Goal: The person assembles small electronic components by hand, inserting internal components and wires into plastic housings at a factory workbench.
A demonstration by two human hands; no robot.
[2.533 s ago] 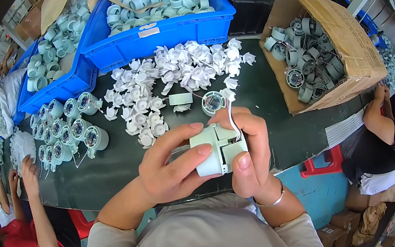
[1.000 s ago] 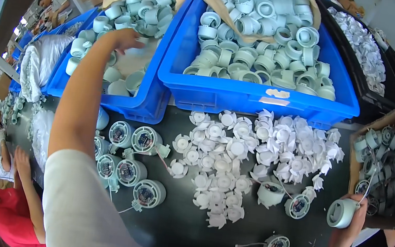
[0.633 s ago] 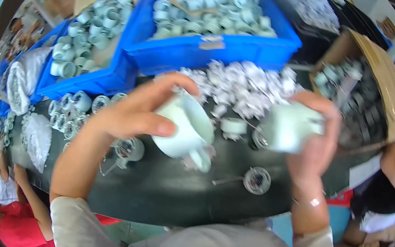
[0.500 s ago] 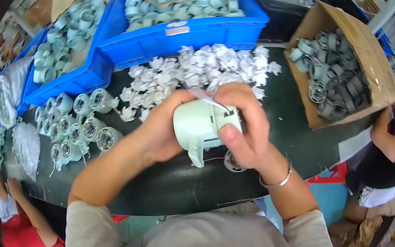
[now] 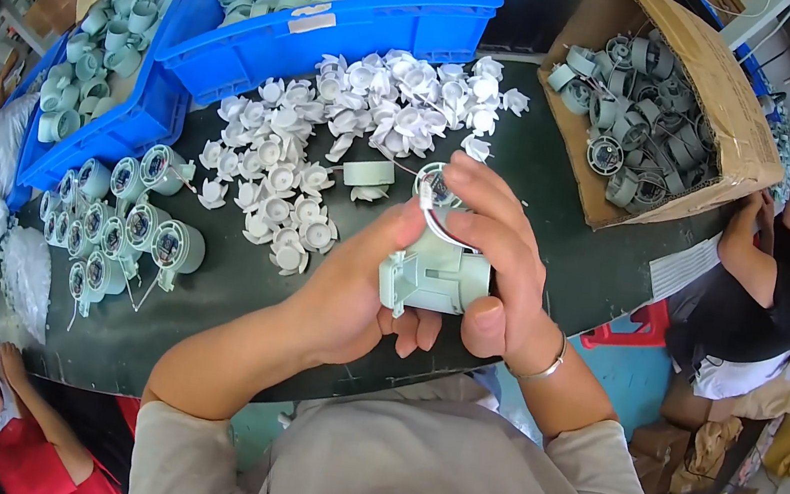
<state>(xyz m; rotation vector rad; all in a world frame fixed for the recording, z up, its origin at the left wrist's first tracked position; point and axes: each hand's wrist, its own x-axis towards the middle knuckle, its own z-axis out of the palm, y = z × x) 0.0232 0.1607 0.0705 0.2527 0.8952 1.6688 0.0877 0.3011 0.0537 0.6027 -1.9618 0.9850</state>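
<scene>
Between my two hands is a pale green plastic housing [image 5: 436,278], roughly cylindrical, with a slotted side turned up. My left hand [image 5: 343,295] grips it from the left, with fingertips showing beneath. On its right side, my right hand [image 5: 510,253] is closed around it, thumb low and fingers over the top. A white plug with dark and white wires [image 5: 425,198] stands at the top, touched by the left thumb and near the right fingers. Just beyond lie a pale green ring [image 5: 368,174] and a round part partly hidden by my right fingers.
White petal-shaped parts [image 5: 297,188] are heaped ahead on the dark green table. Wired housings [image 5: 143,224] stand in rows at left. Behind are blue crates [image 5: 343,43] of green rings; at right, a carton [image 5: 746,120] of grey parts. Co-workers sit at both sides.
The housing has been turned, so its slotted side and the white plug now show. Both hands have shifted their grip around it. The view has moved slightly, showing more of the table beyond.
</scene>
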